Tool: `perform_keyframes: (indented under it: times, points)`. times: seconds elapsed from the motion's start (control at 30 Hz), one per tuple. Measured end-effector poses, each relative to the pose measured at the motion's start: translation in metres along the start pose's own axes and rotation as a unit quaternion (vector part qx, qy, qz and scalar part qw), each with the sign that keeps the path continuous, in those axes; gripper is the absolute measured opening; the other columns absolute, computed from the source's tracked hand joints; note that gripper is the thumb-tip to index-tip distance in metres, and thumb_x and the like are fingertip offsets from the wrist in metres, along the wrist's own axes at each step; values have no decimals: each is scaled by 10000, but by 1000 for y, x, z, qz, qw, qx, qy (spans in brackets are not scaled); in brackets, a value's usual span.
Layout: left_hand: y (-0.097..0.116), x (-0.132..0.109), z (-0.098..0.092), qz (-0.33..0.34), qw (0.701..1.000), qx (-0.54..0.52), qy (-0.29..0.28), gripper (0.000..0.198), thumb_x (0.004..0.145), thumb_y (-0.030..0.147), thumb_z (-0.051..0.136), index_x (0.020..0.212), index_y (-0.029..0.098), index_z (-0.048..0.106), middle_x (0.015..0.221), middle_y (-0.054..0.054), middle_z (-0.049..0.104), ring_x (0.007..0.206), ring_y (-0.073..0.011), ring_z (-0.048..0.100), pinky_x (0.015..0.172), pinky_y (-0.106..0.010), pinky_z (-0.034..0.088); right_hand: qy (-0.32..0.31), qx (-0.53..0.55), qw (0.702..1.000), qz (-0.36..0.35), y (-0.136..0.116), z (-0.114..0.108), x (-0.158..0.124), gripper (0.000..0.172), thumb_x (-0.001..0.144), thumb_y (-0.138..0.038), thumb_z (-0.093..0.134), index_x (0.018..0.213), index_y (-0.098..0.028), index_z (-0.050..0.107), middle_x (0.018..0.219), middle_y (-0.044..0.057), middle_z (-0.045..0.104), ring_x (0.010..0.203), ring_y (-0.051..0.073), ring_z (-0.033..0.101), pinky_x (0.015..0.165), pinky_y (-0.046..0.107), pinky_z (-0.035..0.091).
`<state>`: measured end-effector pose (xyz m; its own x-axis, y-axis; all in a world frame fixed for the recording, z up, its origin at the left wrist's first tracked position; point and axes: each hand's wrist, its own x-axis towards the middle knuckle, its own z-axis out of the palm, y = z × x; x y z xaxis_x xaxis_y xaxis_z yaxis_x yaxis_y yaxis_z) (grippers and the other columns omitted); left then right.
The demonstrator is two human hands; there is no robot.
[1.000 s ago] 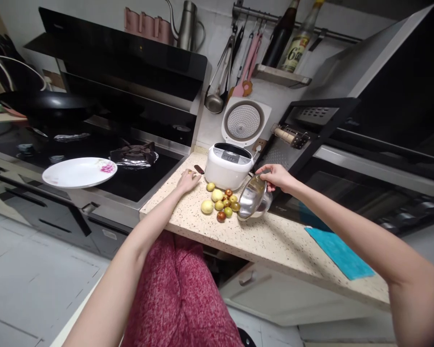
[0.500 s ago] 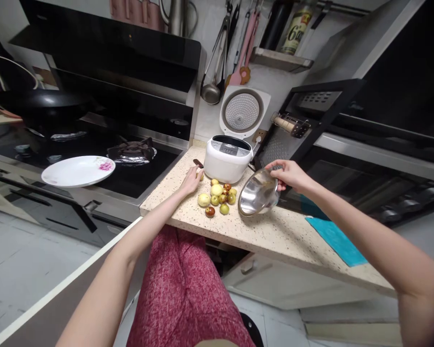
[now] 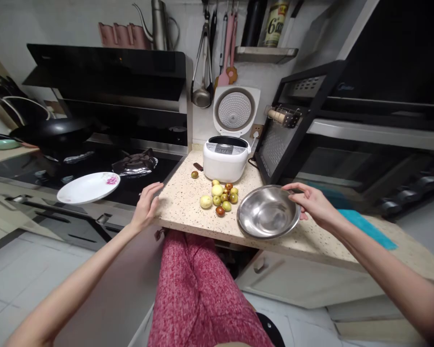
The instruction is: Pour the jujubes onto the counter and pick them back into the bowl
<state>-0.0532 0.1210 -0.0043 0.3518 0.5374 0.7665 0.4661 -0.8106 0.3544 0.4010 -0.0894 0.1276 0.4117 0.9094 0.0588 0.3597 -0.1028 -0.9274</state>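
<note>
A shallow stainless steel bowl (image 3: 269, 214) is at the front of the speckled counter, its opening facing up. My right hand (image 3: 309, 201) pinches its right rim between thumb and fingers. Left of the bowl lie several jujubes (image 3: 224, 197), green, yellowish and brown, in a loose cluster. A single jujube (image 3: 194, 174) rests apart, near the rice cooker's left side. My left hand (image 3: 147, 207) is at the counter's left edge by the stove, fingers stretched out, holding nothing.
A white rice cooker (image 3: 224, 161) stands behind the jujubes with its lid up. A flowered white plate (image 3: 88, 188) sits at the stove's front edge, and a black wok (image 3: 56, 132) is farther left. At the right are a turquoise cloth (image 3: 367, 227) and a black oven (image 3: 365, 164).
My left hand has moved from beside the rice cooker leftward to the counter edge, leaving a jujube behind. The bowl, tilted on its side before, has come down level in my right hand.
</note>
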Motion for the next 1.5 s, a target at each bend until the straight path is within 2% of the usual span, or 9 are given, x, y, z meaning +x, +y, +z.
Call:
perform_keyframes:
  times: [0.17, 0.33, 0.4, 0.57, 0.7, 0.93, 1.1, 1.3, 1.5]
  points:
    - [-21, -30, -13, 14, 1000, 21, -11, 383, 1050, 331, 314, 1321, 219, 561, 1315, -110, 608, 1255, -262, 572, 1093, -477, 480, 23, 42, 998, 32, 12, 2, -5, 431, 645, -289, 685, 1052, -161, 622, 363, -86, 466, 279, 98, 414, 301, 176, 295]
    - [-26, -36, -3, 175, 984, 20, -26, 367, 1051, 269, 341, 1326, 180, 566, 1277, -126, 632, 1219, -256, 591, 1028, -434, 490, 30, 76, 996, 46, 27, 1, -11, 482, 657, -320, 765, 1095, -165, 635, 421, -99, 469, 309, 66, 381, 309, 155, 297]
    - [-24, -36, 0, 207, 978, 11, -11, 375, 1054, 259, 334, 1345, 178, 555, 1269, -133, 635, 1222, -260, 586, 1021, -435, 481, 29, 83, 995, 52, 33, 0, -15, 501, 667, -333, 788, 1113, -166, 635, 433, -105, 454, 323, 59, 362, 311, 152, 299]
    - [-8, -38, 5, 190, 982, -17, 14, 386, 1020, 177, 378, 1373, 191, 535, 1257, -129, 634, 1232, -265, 575, 1045, -454, 462, 17, 75, 995, 61, 40, 4, -24, 561, 717, -379, 784, 1206, -158, 618, 425, -102, 440, 327, 60, 351, 317, 147, 283]
    - [20, -36, 11, 254, 966, -12, -51, 429, 965, 120, 455, 1378, 202, 539, 1239, -109, 662, 1208, -252, 595, 1030, -427, 483, -8, 77, 995, 59, 43, 12, -31, 617, 731, -394, 785, 1273, -153, 618, 459, -86, 472, 333, 55, 344, 317, 150, 285]
    - [82, -35, 32, 211, 967, -95, -110, 444, 999, 163, 444, 1441, 188, 471, 1322, -140, 613, 1265, -258, 561, 1058, -460, 480, -53, 122, 986, 99, 56, 26, -52, 854, 767, -456, 795, 1504, -185, 460, 437, -100, 436, 331, 72, 346, 323, 163, 324]
    - [117, -31, 47, 176, 962, -155, -138, 448, 1044, 260, 389, 1483, 175, 414, 1409, -171, 536, 1347, -270, 497, 1118, -482, 445, -64, 152, 981, 106, 62, 32, -67, 866, 769, -453, 802, 1519, -193, 454, 438, -93, 462, 329, 72, 368, 322, 156, 351]
    - [138, -3, 74, 200, 958, -166, -118, 466, 1058, 335, 364, 1503, 196, 391, 1449, -170, 498, 1381, -293, 468, 1127, -518, 427, -90, 155, 979, 97, 66, 35, -71, 813, 812, -476, 769, 1509, -197, 459, 451, -77, 498, 341, 81, 408, 339, 159, 353]
    - [142, 19, 93, 109, 972, -191, -81, 397, 1063, 295, 372, 1441, 213, 460, 1452, -143, 490, 1384, -262, 447, 1170, -511, 379, -68, 115, 989, 62, 73, 35, -64, 747, 834, -514, 713, 1458, -165, 495, 443, -104, 416, 357, 95, 394, 365, 184, 327]
